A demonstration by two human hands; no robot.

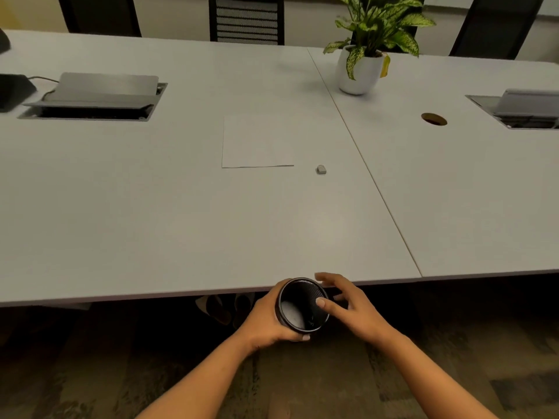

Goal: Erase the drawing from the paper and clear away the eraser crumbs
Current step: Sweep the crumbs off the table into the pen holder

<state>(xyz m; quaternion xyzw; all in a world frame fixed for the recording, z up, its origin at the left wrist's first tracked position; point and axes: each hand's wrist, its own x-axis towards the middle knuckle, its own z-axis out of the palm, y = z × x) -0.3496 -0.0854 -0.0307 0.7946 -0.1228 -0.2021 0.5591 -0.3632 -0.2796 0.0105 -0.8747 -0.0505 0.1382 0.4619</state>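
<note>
A white sheet of paper (pixel 257 142) lies flat in the middle of the grey table (pixel 151 207); I see no drawing on it. A small grey eraser (pixel 321 169) sits on the table just right of the paper's near corner. Below the table's front edge, my left hand (pixel 269 319) grips a round black cup (pixel 302 305) from the left, its mouth turned up toward me. My right hand (pixel 348 300) hovers at the cup's right rim with fingers spread, the thumb over the opening. Eraser crumbs are too small to make out.
A potted plant in a white pot (pixel 358 71) stands at the back right. Open cable boxes are set into the table at the left (pixel 93 98) and far right (pixel 523 108), with a round cable hole (pixel 434 119) nearby. Dark chairs (pixel 246 19) line the far side.
</note>
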